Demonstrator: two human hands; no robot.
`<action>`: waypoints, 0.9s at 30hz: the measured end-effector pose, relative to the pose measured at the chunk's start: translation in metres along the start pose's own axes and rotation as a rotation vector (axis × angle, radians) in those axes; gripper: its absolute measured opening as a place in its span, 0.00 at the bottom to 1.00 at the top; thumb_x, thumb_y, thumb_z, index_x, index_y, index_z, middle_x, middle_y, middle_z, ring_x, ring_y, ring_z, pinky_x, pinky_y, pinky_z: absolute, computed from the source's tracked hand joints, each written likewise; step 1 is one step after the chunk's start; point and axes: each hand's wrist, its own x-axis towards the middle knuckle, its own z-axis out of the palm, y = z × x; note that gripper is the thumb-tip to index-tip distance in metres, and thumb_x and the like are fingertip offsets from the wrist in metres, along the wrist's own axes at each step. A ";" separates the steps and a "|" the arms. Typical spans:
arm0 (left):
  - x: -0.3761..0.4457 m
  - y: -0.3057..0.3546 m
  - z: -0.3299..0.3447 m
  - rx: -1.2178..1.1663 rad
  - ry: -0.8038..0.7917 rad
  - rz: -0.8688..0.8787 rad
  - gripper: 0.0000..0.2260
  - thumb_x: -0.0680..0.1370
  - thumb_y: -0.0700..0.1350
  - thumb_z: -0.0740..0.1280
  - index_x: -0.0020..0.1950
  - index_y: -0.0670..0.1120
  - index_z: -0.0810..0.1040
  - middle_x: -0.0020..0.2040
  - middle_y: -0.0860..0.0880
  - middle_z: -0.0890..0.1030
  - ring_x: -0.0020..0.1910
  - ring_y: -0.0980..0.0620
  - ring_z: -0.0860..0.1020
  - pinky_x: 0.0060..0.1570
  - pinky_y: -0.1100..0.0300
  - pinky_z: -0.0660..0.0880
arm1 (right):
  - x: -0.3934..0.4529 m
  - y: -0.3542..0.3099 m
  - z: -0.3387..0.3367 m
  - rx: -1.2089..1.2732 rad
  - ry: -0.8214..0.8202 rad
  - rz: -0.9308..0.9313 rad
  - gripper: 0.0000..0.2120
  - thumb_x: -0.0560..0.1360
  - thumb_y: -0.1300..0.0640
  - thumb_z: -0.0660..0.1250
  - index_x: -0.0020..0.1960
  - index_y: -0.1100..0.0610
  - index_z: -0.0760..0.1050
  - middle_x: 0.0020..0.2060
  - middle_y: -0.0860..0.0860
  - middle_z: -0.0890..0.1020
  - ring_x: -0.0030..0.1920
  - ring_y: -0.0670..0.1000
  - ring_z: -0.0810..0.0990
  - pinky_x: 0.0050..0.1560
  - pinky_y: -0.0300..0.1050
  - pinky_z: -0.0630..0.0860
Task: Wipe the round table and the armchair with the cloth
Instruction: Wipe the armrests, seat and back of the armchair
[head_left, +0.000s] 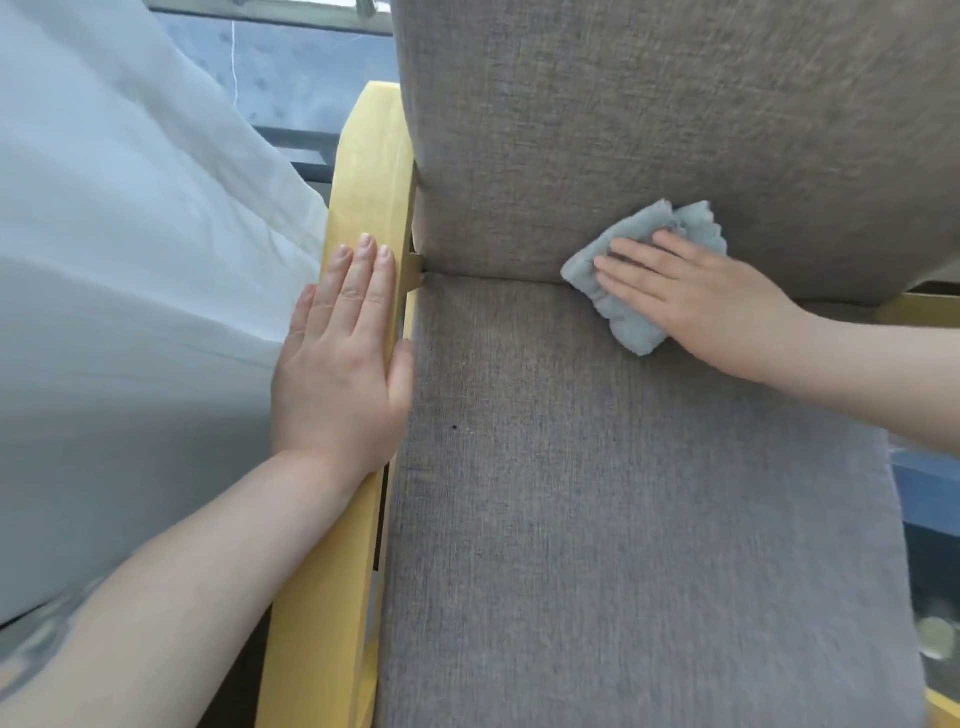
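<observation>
- Armchair (623, 493), head view: grey woven cushions fill the middle and right of the frame, the seat cushion running down to the lower edge and the back cushion rising to the upper right. A small dark speck sits on the seat near its left edge.
- Wooden armrest (363, 171): pale yellow, running from the bottom centre-left up to the upper middle, just beside the left edge of the cushions.
- Cloth (644, 260): light blue-grey, bunched and folded, lying at the crease where seat meets back, right of centre. Part of it rests on the seat and part against the lower back cushion.
- Right hand (696, 296): enters from the right edge, palm down, fingers straight and slightly spread, pressing flat on the cloth. No pinch or curl is visible.
- Left hand (343, 358): comes up from the lower left, laid flat along the armrest, fingers straight and close together, thumb against the seat cushion's edge. It holds nothing.
- Sheer white curtain (130, 260): fills the left of the frame, draped beside the armrest.
- Window frame (306, 140): dark bars and glass at the upper left centre, behind the curtain and armrest.
- Round table: not in view.
</observation>
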 end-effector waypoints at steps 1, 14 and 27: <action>0.000 0.000 0.000 0.003 -0.002 -0.006 0.28 0.78 0.48 0.56 0.78 0.46 0.56 0.78 0.49 0.55 0.77 0.52 0.50 0.75 0.54 0.49 | 0.014 -0.004 -0.011 0.052 0.099 -0.006 0.23 0.79 0.66 0.46 0.74 0.64 0.61 0.73 0.59 0.65 0.74 0.58 0.60 0.75 0.55 0.53; 0.000 -0.002 0.001 -0.009 0.008 -0.001 0.28 0.79 0.48 0.57 0.78 0.46 0.56 0.78 0.50 0.56 0.77 0.53 0.51 0.75 0.54 0.50 | 0.082 -0.142 0.023 0.584 0.075 0.540 0.27 0.74 0.71 0.57 0.73 0.61 0.65 0.72 0.56 0.67 0.73 0.57 0.63 0.73 0.56 0.59; 0.001 -0.002 0.000 0.003 0.010 0.017 0.28 0.78 0.49 0.55 0.78 0.44 0.57 0.78 0.48 0.57 0.77 0.51 0.52 0.75 0.54 0.50 | 0.155 -0.179 -0.018 0.877 0.216 1.452 0.33 0.71 0.71 0.60 0.74 0.55 0.64 0.75 0.53 0.63 0.76 0.57 0.56 0.75 0.56 0.51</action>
